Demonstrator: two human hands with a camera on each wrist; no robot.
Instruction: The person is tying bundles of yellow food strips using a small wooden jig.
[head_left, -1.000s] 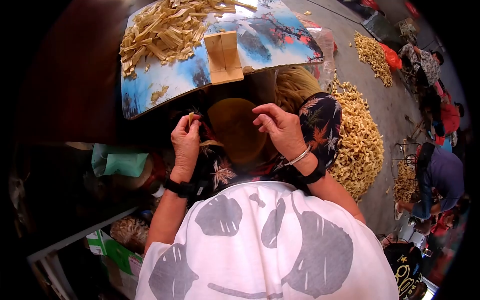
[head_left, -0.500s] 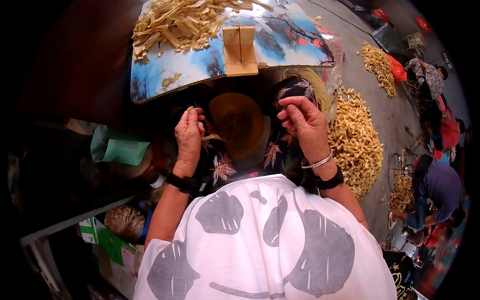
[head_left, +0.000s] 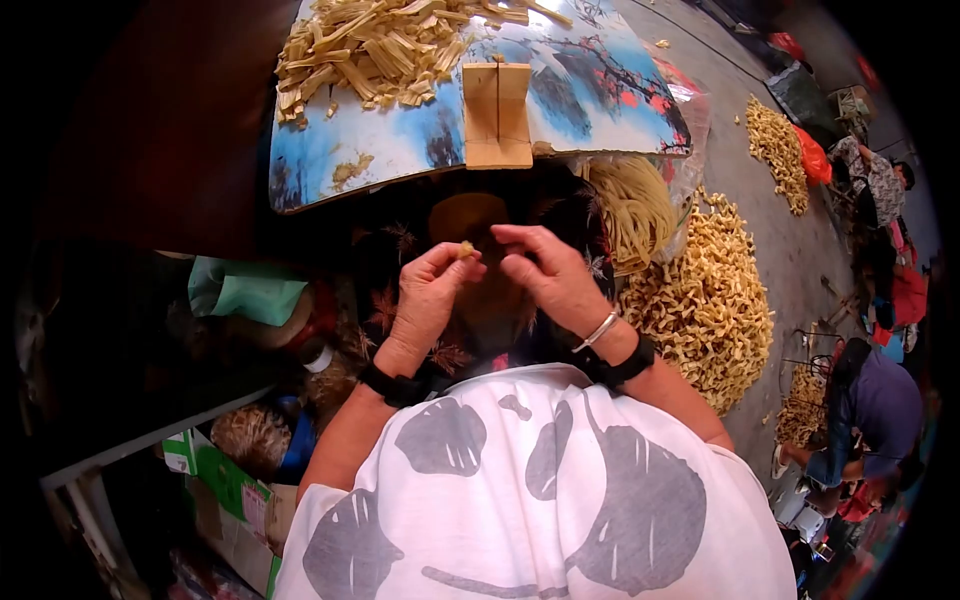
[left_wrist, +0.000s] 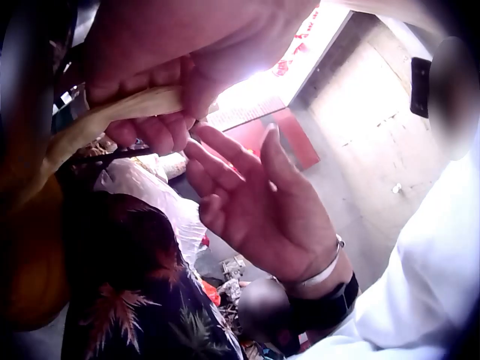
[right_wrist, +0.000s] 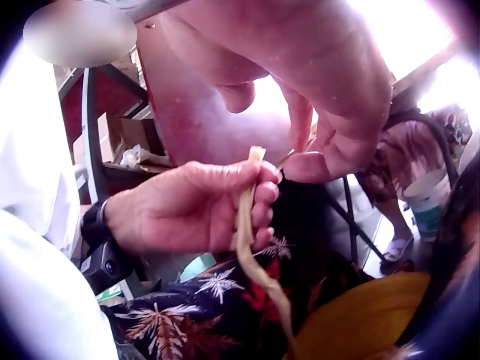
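Between the thumb and curled fingers of the left hand (head_left: pixel 428 300) a pale yellow strip is pinched, its short end (head_left: pixel 466 250) above the fingertips. In the right wrist view the strip (right_wrist: pixel 246 240) hangs down across the left palm, its lower part twisted. The right hand (head_left: pixel 560 285) is just beside the left fingertips. The left wrist view shows the right hand (left_wrist: pixel 259 202) with its thumb apart from loosely bent fingers, the foremost fingertips close to the left hand (left_wrist: pixel 187 45). Whether the right fingertips touch the strip or a thin strand cannot be told.
A painted board (head_left: pixel 400 150) ahead carries cut pieces (head_left: pixel 370 55) and a wooden bracket (head_left: pixel 497 130). A round yellow-brown container (right_wrist: pixel 367 315) is low between the knees. Long strips (head_left: pixel 630 205) and a heap of knotted pieces (head_left: pixel 705 300) are on the right.
Both hands have come together over the lap. The left hand moved right with its strip, and the right hand moved left and downward from its raised position half a second ago.
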